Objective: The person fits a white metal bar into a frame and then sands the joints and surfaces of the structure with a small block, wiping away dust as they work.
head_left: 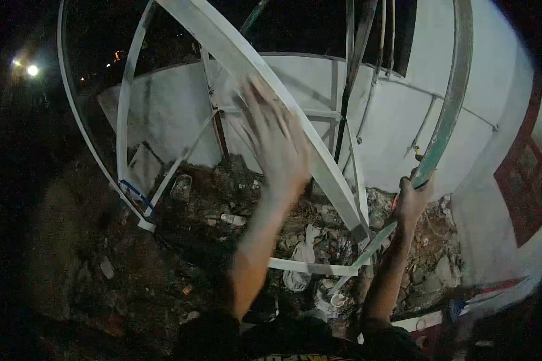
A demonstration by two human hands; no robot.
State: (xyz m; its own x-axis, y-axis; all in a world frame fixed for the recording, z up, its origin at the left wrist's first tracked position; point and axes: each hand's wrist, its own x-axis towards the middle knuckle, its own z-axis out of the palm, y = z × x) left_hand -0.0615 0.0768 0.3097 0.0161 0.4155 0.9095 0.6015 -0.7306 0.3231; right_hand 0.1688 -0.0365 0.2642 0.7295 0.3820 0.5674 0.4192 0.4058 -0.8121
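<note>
My left hand (276,135) is raised at the centre, blurred by motion, its fingers stretched out along the side of a pale painted metal beam (247,57). This beam runs diagonally from the top left down toward the right. On the right, my right hand (414,195) has its fingers wrapped round a worn green metal bar (441,141), which curves up to the top edge and continues below the hand. A small reddish spot shows beside that hand.
More white metal struts (124,114) stand to the left, one tied with a blue strip (137,195). A low white wall (174,102) with pipes (424,123) lies behind. Rubble and litter (232,219) cover the ground below. Two white bars (313,266) meet low at the centre.
</note>
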